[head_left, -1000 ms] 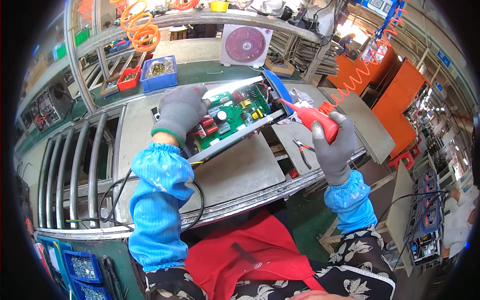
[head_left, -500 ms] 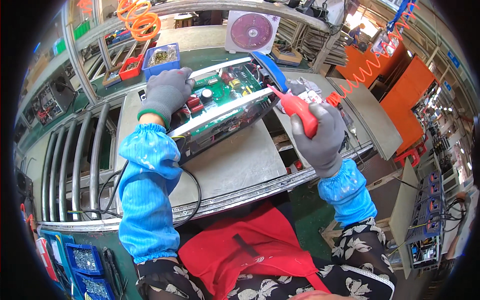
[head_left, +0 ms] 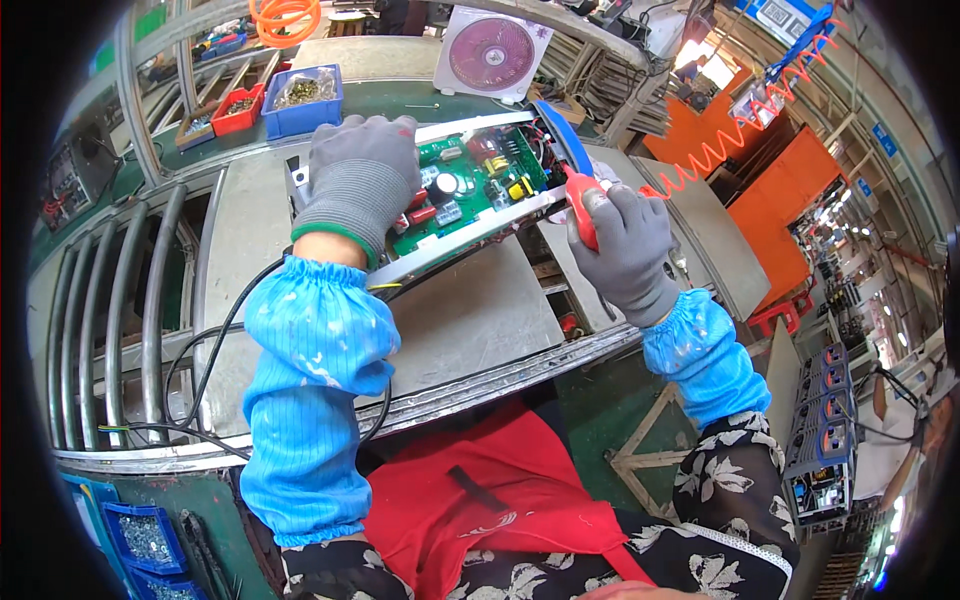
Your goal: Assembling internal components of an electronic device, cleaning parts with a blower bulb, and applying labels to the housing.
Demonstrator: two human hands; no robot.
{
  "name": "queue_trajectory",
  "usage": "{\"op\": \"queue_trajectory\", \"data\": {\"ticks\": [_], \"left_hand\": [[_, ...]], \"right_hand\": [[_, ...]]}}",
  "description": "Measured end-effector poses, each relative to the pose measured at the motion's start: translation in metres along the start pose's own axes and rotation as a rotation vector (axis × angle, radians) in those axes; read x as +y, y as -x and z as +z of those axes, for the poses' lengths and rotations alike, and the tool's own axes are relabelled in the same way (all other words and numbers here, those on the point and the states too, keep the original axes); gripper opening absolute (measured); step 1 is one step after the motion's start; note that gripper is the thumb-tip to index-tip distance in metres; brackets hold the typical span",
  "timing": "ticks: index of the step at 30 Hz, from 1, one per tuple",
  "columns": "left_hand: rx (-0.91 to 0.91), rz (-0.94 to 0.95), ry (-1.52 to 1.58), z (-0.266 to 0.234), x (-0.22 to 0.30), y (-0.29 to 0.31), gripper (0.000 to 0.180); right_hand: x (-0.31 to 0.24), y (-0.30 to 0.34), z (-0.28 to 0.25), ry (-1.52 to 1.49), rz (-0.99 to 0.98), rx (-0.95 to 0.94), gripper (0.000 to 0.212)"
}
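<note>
An opened electronic device [head_left: 450, 247] lies slantwise on the bench, with a green circuit board [head_left: 470, 170] framed by pale metal rails and a blue end panel [head_left: 563, 135] at its right. My left hand [head_left: 368, 165], in a grey glove, curls over the device's left end and covers that part of the board. My right hand [head_left: 628, 243], also gloved, is wrapped round a red tapered handheld tool [head_left: 583, 208]. The tool's front end is close to the near corner by the blue panel; its exact contact is hidden.
Behind the device stand a blue bin [head_left: 302, 100] of small metal parts, a red bin [head_left: 238, 112] and a white fan [head_left: 492, 55]. Metal rollers [head_left: 118, 320] lie left, beside a black cable [head_left: 215, 350]. An orange coiled hose [head_left: 705, 160] hangs at the right.
My right hand has brought the red tool left to the device's near right corner. The device appears tilted so more of its board shows. The whole view has shifted somewhat.
</note>
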State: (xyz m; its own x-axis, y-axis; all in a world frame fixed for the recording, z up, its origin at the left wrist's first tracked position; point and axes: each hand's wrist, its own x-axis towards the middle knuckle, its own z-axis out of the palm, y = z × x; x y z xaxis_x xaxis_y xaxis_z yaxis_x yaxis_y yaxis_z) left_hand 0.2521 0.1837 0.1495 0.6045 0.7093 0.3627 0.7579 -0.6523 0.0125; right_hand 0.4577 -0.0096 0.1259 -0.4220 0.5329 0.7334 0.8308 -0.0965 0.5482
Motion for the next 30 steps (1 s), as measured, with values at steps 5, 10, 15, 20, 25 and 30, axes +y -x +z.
{"op": "queue_trajectory", "data": {"ticks": [5, 10, 15, 20, 25, 30], "left_hand": [[0.007, 0.004, 0.051, 0.001, 0.008, 0.006, 0.028], [-0.009, 0.018, 0.058, -0.002, 0.007, 0.008, 0.029], [-0.003, 0.033, 0.058, -0.003, 0.011, 0.013, 0.029], [0.019, 0.028, 0.056, -0.002, 0.01, 0.017, 0.028], [0.02, 0.049, 0.048, 0.0, 0.016, 0.02, 0.027], [0.019, 0.027, 0.073, -0.001, 0.011, 0.019, 0.027]], "right_hand": [[0.0, 0.002, 0.0, 0.011, -0.018, -0.027, 0.038], [-0.004, -0.003, -0.004, 0.005, -0.023, -0.035, 0.036], [-0.005, -0.003, -0.006, 0.016, -0.009, -0.028, 0.033], [-0.008, -0.007, -0.012, -0.013, 0.061, -0.096, 0.033], [-0.007, -0.008, -0.016, -0.006, 0.071, -0.126, 0.03], [-0.003, -0.019, -0.014, -0.056, 0.074, -0.126, 0.033]]}}
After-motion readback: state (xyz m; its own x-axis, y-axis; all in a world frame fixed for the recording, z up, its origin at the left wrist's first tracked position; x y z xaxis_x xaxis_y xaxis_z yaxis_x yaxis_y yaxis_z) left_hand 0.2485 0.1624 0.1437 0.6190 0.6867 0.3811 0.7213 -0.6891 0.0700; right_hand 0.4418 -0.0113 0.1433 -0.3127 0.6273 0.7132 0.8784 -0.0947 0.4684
